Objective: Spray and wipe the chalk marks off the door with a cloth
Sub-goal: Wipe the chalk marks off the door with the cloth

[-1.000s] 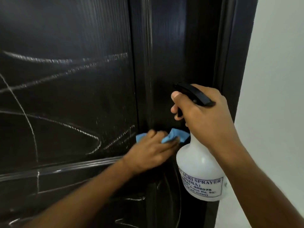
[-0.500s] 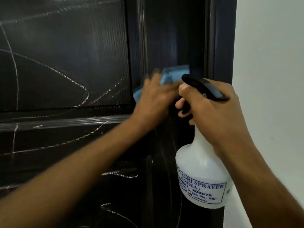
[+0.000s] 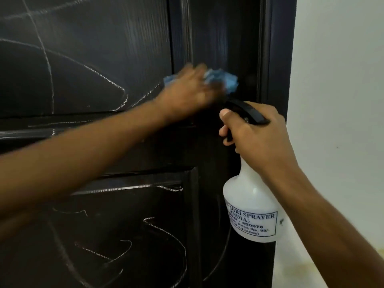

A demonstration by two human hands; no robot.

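Your left hand pressed a crumpled blue cloth against the dark wooden panelled door, on the vertical strip right of the upper panel; the hand was blurred, so I cannot tell how its fingers lay. White chalk marks crossed both panels. Your right hand gripped the black trigger head of a white plastic spray bottle, held upright just beside the door's right edge, next to a pale wall.

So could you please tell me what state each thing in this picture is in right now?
Door: shut, chalk lines on its panels.
Cloth: bunched, pressed on the door.
Spray bottle: upright, off the door.
Left hand: holds the cloth, blurred.
Right hand: grips the bottle's neck.
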